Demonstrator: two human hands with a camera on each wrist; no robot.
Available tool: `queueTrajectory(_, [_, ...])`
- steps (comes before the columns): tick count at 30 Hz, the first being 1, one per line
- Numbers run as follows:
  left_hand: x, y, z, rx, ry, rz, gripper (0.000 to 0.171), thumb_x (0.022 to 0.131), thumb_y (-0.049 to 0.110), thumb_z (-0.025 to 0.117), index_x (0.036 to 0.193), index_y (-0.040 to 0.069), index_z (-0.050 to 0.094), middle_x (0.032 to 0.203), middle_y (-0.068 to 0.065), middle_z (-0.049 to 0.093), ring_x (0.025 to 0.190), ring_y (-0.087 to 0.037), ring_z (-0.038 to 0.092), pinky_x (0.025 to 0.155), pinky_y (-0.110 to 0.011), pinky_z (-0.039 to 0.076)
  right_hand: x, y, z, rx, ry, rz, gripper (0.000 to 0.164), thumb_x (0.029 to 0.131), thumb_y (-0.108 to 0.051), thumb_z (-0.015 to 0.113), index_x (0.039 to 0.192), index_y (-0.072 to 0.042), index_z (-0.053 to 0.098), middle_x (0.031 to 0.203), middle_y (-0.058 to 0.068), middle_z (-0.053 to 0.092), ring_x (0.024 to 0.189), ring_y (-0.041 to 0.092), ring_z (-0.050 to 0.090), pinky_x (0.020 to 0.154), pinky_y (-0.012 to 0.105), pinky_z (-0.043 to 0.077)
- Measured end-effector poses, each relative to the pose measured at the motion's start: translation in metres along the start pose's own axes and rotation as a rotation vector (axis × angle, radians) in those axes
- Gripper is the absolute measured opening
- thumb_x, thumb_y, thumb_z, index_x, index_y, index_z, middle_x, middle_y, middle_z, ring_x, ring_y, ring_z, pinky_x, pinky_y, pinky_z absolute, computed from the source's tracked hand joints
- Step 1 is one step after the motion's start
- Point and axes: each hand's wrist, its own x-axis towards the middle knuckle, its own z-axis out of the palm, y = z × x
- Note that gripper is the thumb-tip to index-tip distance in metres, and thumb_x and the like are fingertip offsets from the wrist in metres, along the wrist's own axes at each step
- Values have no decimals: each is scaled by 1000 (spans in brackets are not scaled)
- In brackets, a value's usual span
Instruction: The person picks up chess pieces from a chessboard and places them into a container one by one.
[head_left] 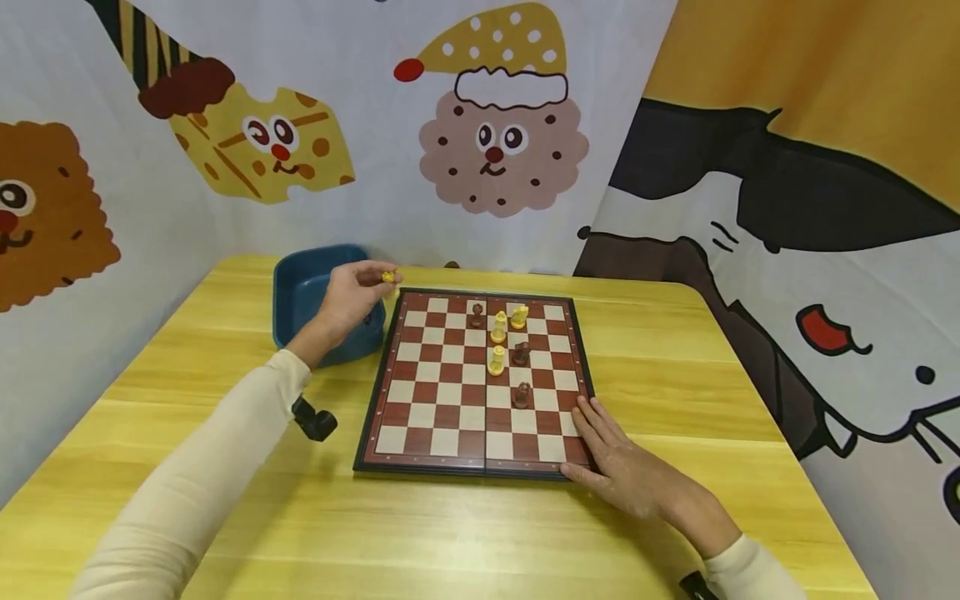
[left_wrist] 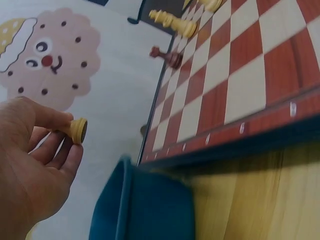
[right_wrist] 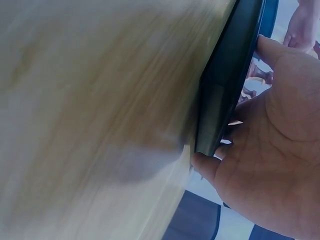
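Your left grip (head_left: pixel 354 293) is closed on a light chess piece (left_wrist: pixel 79 131), pinching it at the fingertips with its base facing out from the palm. In the head view the piece shows just beside the far left corner of the chessboard (head_left: pixel 431 417), with the hand above the right side of the blue bin (head_left: pixel 292 292). Your right grip (head_left: pixel 626 468) is not clenched: its fingers lie on the board's right edge, the thumb by the near corner.

A light but firm pinch should serve, since so small a piece could easily roll free. If you bring it over the board, turn the base down first and lower it straight onto the middle of a square. On the board stand 6 pieces (head_left: pixel 496 361), 3 light and 3 dark; the dark piece (head_left: pixel 477 315) just left of the fold is nearest your left grip, so mind it with your knuckles. Press gently on the right, enough to stop the board sliding on the table (head_left: pixel 675 375) without jolting anything
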Motion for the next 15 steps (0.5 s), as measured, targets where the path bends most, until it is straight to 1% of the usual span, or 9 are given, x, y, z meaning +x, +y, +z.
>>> queueTrajectory(1, [-1,-1,-4,3,7,-5,29,102,7,64,130,-1,66,125,-20,67,106,-24,66,66,-22,53,0,0,0,4,-2,-2,89,104,-60,47,162,0,14,169,16,1,153,38,-2,114,61,27])
queueTrajectory(3, [-2,-2,-10,-9,21,-12,29,103,7,63,130,-1,66,126,-19,67,108,-24,66,70,-24,55,0,1,1,0,-8,7,90,104,-61,46,162,-1,14,169,16,1,153,37,-3,114,61,27])
queueTrajectory(5, [0,-3,-15,-33,36,-14,28,102,5,63,130,-2,65,127,-21,66,113,-26,65,85,-27,56,1,1,0,-8,-14,15,90,103,-62,44,163,-2,13,169,15,0,153,36,-4,114,60,27])
queueTrajectory(7, [2,-3,-20,-38,58,-19,27,102,5,63,128,-1,66,127,-20,66,115,-27,64,92,-30,54,2,1,-1,-8,-19,19,91,103,-63,43,163,-3,12,169,14,-1,153,36,-5,115,59,26])
queueTrajectory(10, [3,-3,-26,-24,85,-16,25,102,6,63,126,1,68,127,-19,66,115,-26,63,93,-31,53,3,1,-3,-13,-20,16,91,103,-63,43,163,-2,12,169,14,-1,153,36,-5,116,59,25])
queueTrajectory(12, [2,-3,-29,-10,90,-7,25,103,7,62,126,1,68,127,-18,66,116,-27,62,93,-32,52,3,0,-4,-7,-25,14,90,104,-62,43,162,-1,11,169,14,-1,153,36,-5,116,59,25])
queueTrajectory(15, [0,-5,-33,-22,102,5,26,103,7,61,128,0,66,128,-19,65,118,-29,60,97,-38,50,4,-1,-3,-6,-32,12,90,104,-61,43,162,-1,11,169,15,-2,153,36,-5,116,58,26])
